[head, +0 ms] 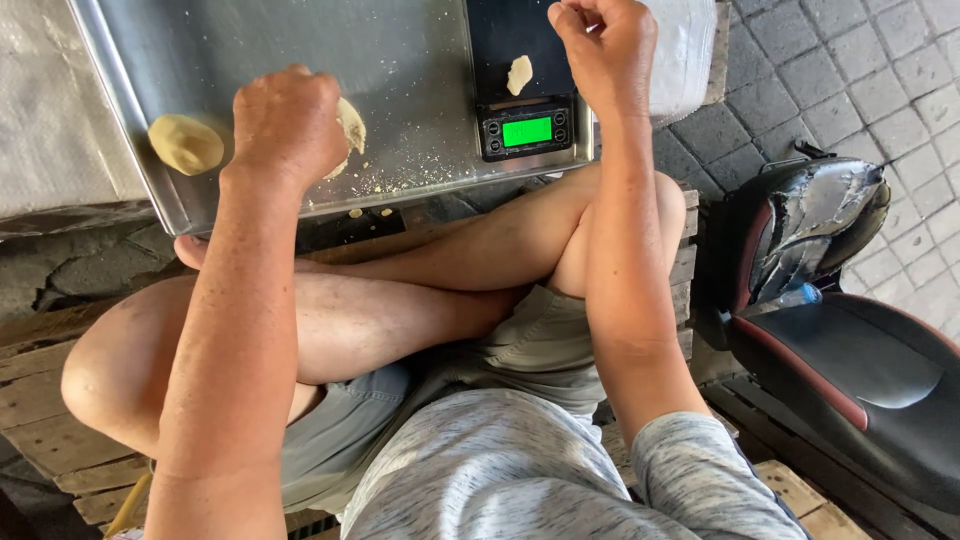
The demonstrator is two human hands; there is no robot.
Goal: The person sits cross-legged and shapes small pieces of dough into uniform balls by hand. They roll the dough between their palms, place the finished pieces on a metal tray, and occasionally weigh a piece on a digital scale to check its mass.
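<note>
Two dough lumps on metal tray (120, 60): left hand (288, 122) clenches one (350, 128); right hand (605, 40) fisted.

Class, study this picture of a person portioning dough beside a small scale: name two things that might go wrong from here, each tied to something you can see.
1. The metal tray overhangs the person's crossed legs, so a knee shift might tip it and the scale.
2. The left hand presses dough near the tray's front edge, where crumbs already lie; more bits could fall off onto the ground.
</note>
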